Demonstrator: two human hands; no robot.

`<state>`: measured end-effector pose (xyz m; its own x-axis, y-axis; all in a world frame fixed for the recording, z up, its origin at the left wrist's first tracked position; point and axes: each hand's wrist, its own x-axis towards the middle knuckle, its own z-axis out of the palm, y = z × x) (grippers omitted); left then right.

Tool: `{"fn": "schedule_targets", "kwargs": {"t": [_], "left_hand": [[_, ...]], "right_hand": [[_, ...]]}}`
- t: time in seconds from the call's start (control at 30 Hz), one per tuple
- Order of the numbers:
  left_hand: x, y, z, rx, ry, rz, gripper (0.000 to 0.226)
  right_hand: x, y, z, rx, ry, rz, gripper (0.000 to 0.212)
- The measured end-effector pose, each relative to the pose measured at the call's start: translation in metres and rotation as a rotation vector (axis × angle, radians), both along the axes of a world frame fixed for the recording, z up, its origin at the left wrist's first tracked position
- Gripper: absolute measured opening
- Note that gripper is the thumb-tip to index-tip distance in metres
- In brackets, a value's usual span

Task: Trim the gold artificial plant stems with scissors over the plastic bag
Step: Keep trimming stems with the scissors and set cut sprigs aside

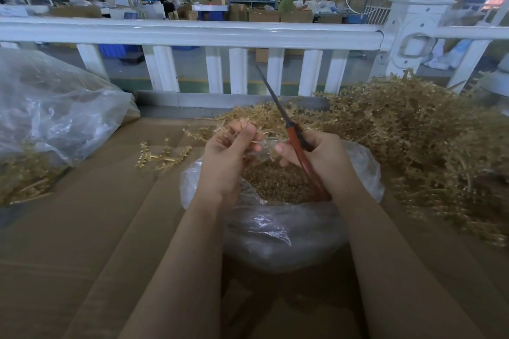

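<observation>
Over the bag (366,173), the left hand (230,154) pinches a gold stem (268,136) in its fingers while the right hand (321,157) grips the scissors (293,140) (light, springy plastic, probably best held near the cut).

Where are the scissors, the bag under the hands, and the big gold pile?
scissors (295,143): head view, red handle.
bag (281,231): head view, front wall.
gold pile (413,129): head view, middle of heap.
</observation>
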<state>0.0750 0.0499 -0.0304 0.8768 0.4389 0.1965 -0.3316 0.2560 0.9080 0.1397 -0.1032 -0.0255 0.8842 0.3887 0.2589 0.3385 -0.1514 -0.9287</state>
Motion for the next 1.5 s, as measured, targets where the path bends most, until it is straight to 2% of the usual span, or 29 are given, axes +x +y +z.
{"fn": "schedule_targets", "kwargs": {"t": [0.13, 0.3, 0.37, 0.47, 0.53, 0.63, 0.87, 1.03, 1.17, 1.23, 1.43, 1.5], "left_hand": [[0.000, -0.001, 0.000, 0.003, 0.000, -0.036, 0.012], [0.000, -0.003, -0.001, 0.006, 0.008, -0.074, 0.008], [0.000, -0.004, -0.001, 0.025, 0.020, -0.098, 0.014], [-0.001, -0.003, -0.002, 0.036, 0.107, -0.146, 0.028], [-0.001, -0.001, -0.003, 0.051, 0.164, -0.207, 0.019], [-0.001, -0.001, -0.004, 0.083, 0.200, -0.251, 0.024], [0.002, 0.003, -0.006, -0.123, 0.083, -0.111, 0.021], [0.004, 0.003, -0.007, -0.115, 0.029, -0.029, 0.031], [0.002, 0.001, -0.005, -0.105, 0.000, -0.046, 0.032], [0.002, 0.000, -0.005, -0.078, 0.000, -0.059, 0.030], [0.002, -0.001, -0.005, -0.013, 0.064, -0.050, 0.013], [0.002, -0.002, -0.007, 0.063, 0.106, -0.055, 0.004]], "right_hand": [[0.000, 0.001, 0.002, 0.059, 0.057, 0.034, 0.017], [0.002, 0.002, 0.000, 0.089, 0.055, 0.032, 0.024], [0.004, 0.002, -0.003, 0.082, 0.056, 0.015, 0.026], [0.009, 0.000, -0.005, 0.111, 0.051, -0.029, 0.026], [0.011, -0.002, -0.006, 0.119, 0.031, -0.049, 0.024], [0.011, -0.002, -0.006, 0.141, 0.001, -0.061, 0.024], [0.005, -0.001, -0.003, 0.223, -0.045, -0.056, 0.024], [0.001, 0.004, 0.001, 0.164, -0.020, 0.007, 0.021], [0.001, 0.007, -0.002, 0.096, -0.003, -0.003, 0.028], [0.003, 0.006, -0.004, 0.096, -0.007, -0.013, 0.019], [0.006, 0.004, -0.006, 0.140, -0.022, 0.005, 0.025], [0.006, 0.005, -0.007, 0.133, -0.037, 0.015, 0.026]]}}
